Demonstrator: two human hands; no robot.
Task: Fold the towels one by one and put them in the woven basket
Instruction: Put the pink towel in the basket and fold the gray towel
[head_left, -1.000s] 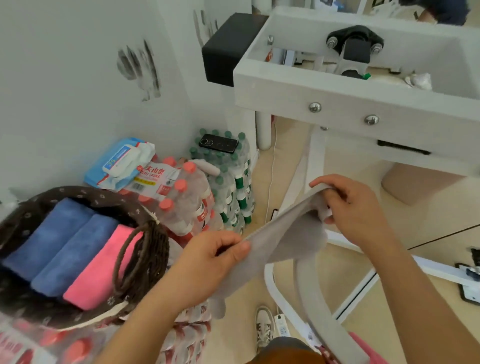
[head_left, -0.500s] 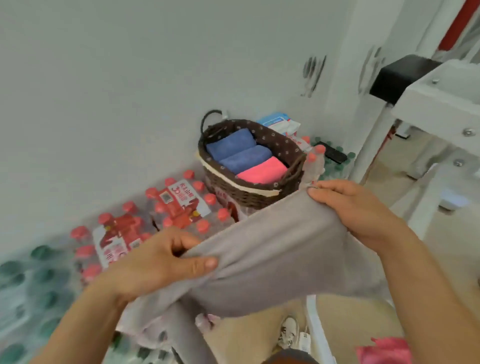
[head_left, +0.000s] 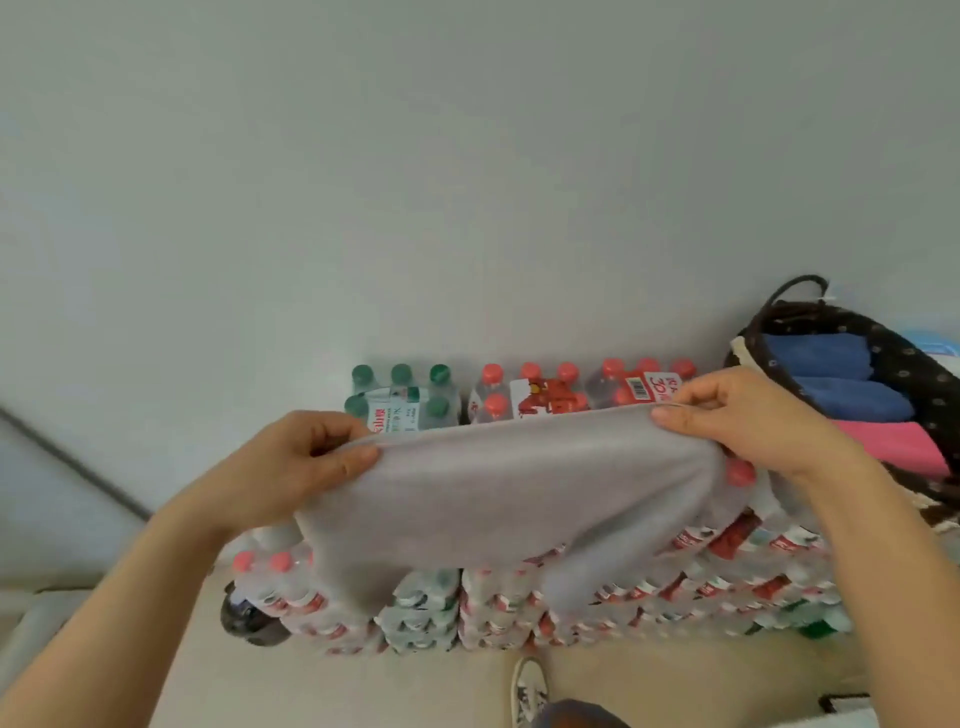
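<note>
Two hands hold a grey towel (head_left: 498, 499) stretched along its upper edge across the middle of the frame. The left hand (head_left: 306, 462) pinches the left corner between its thumb and curled fingers, and the right hand (head_left: 743, 415) pinches the right corner the same way. Each grip is closed on cloth alone. The towel hangs as a slack sheet in front of stacked packs of bottled water (head_left: 519, 400), and its lower edge droops unevenly.

The step in hand looks like the first fold. To do it well, I would pull the top edge taut so the sag goes out of it and let the cloth hang square. Then I would bring the two corners together so the edges meet, not overlap askew. The uneven lower edge should be shaken level first, or the fold will come out lopsided. Soft cloth like this will slump, so each crease may need smoothing on a flat surface.

At the right edge of the frame the woven basket (head_left: 919, 374) stands against the wall (head_left: 467, 156). It holds two blue towels (head_left: 821, 353) and one pink towel (head_left: 893, 447), folded and lying side by side. Its near side is cut off by the frame, so I cannot tell how much room is left. The grey towel is well apart from the basket, over the floor (head_left: 415, 691) near a shoe (head_left: 530, 691).
</note>
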